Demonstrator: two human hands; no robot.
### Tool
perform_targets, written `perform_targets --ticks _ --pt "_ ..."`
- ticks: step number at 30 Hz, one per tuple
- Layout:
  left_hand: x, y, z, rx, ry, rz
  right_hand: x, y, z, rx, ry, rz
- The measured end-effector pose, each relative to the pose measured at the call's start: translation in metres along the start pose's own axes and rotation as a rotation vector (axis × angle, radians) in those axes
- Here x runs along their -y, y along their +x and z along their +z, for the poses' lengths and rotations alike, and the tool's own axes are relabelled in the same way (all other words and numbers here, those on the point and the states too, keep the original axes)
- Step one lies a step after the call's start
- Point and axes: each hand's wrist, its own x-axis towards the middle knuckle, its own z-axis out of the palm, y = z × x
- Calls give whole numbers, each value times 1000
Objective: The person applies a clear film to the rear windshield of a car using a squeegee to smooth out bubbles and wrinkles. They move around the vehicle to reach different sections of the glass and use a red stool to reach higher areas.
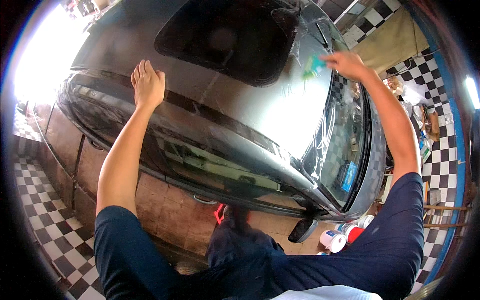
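Right grip (pixel 347 65) is closed on a flat green tool (pixel 314 68), which sits just right of the dark, round-cornered glass sunroof (pixel 225 42); it's motion-blurred, so can't tell if it touches the glossy dark-grey metal car roof (pixel 272 107); left grip (pixel 149 86) is unclenched, fingers lying on the roof left of the sunroof; wrinkly clear plastic film (pixel 327 131) shows right of and below the sunroof; a white plastic bucket (pixel 332 241) stands further down that way.
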Motion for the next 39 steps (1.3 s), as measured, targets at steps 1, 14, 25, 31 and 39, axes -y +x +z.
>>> perform_targets --ticks 1,14,25,31,39 --pt "2 0 1 -1 0 -4 1 20 -5 -75 58 -28" --pt "-1 -4 -12 79 18 16 -48 17 32 203 26 142" --pt "19 1 14 51 14 107 -11 237 -61 -408 241 121" --pt "3 3 -8 107 -16 97 10 309 -64 -415 296 68" --pt "1 1 -17 190 -23 62 8 304 -50 -145 344 50"
